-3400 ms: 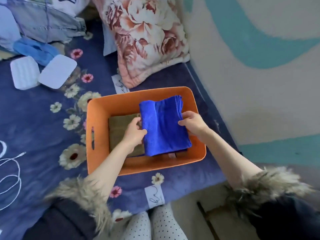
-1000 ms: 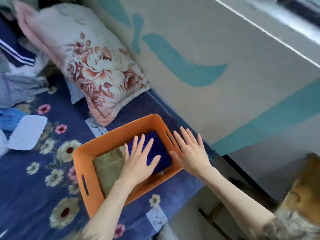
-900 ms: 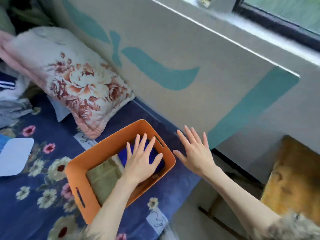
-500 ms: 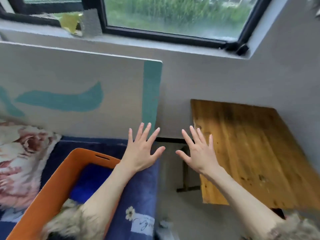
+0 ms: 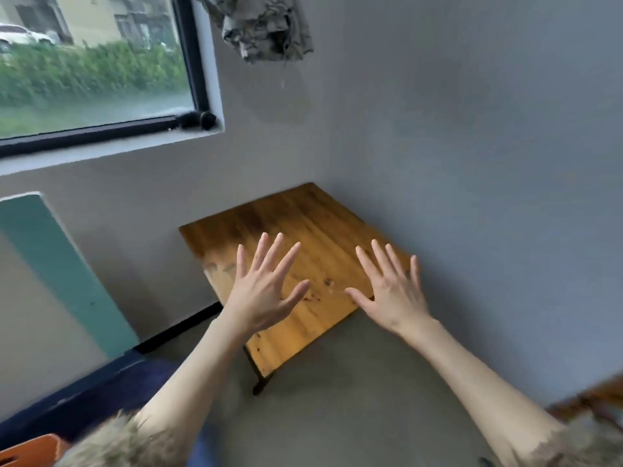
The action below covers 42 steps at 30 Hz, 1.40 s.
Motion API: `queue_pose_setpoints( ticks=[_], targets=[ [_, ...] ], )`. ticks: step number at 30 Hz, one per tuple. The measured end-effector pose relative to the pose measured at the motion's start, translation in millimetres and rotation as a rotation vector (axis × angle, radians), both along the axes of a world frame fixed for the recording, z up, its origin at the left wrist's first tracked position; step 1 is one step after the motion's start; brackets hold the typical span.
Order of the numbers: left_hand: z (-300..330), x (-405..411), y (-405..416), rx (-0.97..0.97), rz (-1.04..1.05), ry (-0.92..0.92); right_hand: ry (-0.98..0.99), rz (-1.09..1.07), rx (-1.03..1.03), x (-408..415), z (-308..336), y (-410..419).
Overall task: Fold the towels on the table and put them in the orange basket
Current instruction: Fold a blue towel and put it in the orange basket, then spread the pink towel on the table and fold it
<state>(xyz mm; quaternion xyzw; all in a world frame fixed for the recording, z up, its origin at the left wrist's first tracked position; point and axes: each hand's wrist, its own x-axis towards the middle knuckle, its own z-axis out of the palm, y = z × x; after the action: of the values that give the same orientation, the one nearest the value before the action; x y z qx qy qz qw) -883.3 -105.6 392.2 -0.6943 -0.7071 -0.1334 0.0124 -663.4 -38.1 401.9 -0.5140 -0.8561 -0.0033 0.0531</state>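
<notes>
My left hand and my right hand are both raised with fingers spread and straight, palms down, holding nothing. They hover in front of a small wooden table that stands in the room's corner; no towel shows on its top. Only a corner of the orange basket shows at the bottom left edge, and the towels inside it are out of view.
Grey walls meet behind the table. A window is at the upper left, with patterned cloth hanging beside it. A teal and white board leans at the left. Blue bedding lies at the lower left. Grey floor lies below the table.
The view has swung right, from the basket on the bed to the wooden table. Both hands left the basket and the blue towel and now hover spread over the table.
</notes>
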Motion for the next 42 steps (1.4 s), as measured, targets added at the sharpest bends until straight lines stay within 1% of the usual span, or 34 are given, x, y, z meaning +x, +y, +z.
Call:
queue_pose_setpoints(
  ticks=[4, 11, 16, 22, 27, 31, 36, 42],
  targets=[
    [5.5, 107.1, 10.3, 0.039, -0.179, -0.014, 0.029, -0.166, 0.015, 112.8, 7.1, -28.3],
    [8.1, 308.7, 0.6, 0.02, -0.488, -0.065, 0.046, -0.496, -0.016, 311.9, 3.2, -113.0],
    [-5.2, 443.0, -10.8, -0.063, -0.737, -0.094, 0.05, -0.747, 0.002, 430.5, -5.6, -178.8],
    [-20.9, 602.0, -18.2, -0.116, -0.996, -0.029, 0.069, -1.02, -0.019, 562.3, -19.9, -245.2],
    [-40.8, 738.3, -18.2, -0.142, -1.148, -0.029, 0.06, -1.159, -0.046, 673.1, -40.4, -270.0],
    [-60.8, 842.1, -13.7, -0.19, -1.223, -0.04, 0.061, -1.232, -0.065, 759.7, -50.8, -277.3],
    [-71.7, 968.1, -34.8, -0.297, -1.334, 0.065, 0.049, -1.378, -0.055, 859.1, -62.5, -309.9],
    [-96.8, 1094.6, -75.6, -0.397, -1.454, 0.253, 0.113, -1.551, -0.151, 968.5, -94.3, -363.8]
  ],
)
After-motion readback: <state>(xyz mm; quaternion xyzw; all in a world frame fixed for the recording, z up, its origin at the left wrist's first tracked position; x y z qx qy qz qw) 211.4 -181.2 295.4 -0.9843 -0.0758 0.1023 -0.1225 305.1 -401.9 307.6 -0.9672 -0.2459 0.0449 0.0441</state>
